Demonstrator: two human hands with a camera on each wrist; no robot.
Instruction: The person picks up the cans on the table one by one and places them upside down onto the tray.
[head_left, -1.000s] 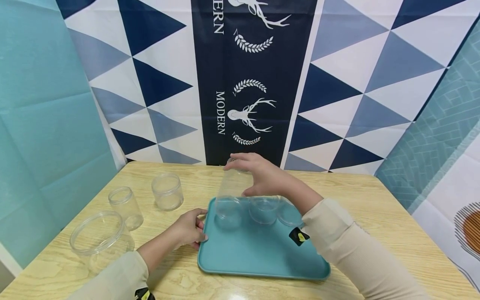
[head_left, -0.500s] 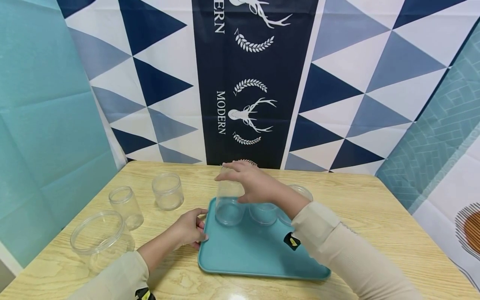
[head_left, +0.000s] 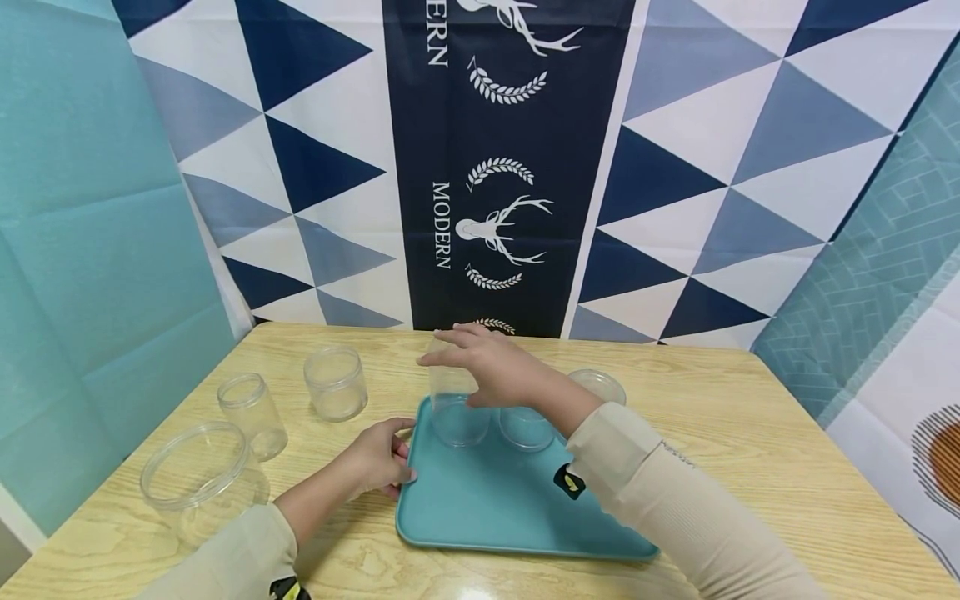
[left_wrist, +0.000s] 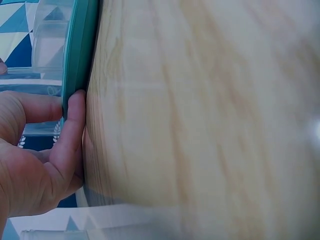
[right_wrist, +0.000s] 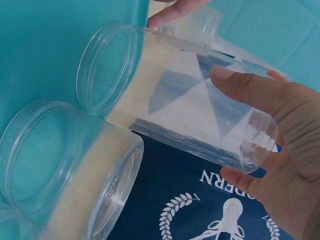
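Observation:
My right hand (head_left: 491, 367) grips the upper end of a tall clear jar (head_left: 456, 417), which stands at the back left corner of a teal tray (head_left: 487, 508). In the right wrist view the thumb lies along the side of this jar, and the fingers reach round its far end. Beside it on the tray is a wider, shorter clear jar (right_wrist: 70, 160). Over at the tray's left side, my left hand (head_left: 378, 457) pinches the rim between thumb and fingers. The left wrist view shows those fingers at the tray's edge (left_wrist: 80, 45).
Another clear jar (head_left: 598, 383) at the tray's back right is partly hidden by my right forearm. Left of the tray, on the wooden table (head_left: 750, 467), stand a short jar (head_left: 335, 383), a narrow jar (head_left: 255, 417) and a large wide jar (head_left: 202, 475). A patterned cloth hangs behind.
The tall jar has come down from a tilted pose to upright on the tray, with my right hand lowering and shifting left. My left hand has stayed on the tray's rim.

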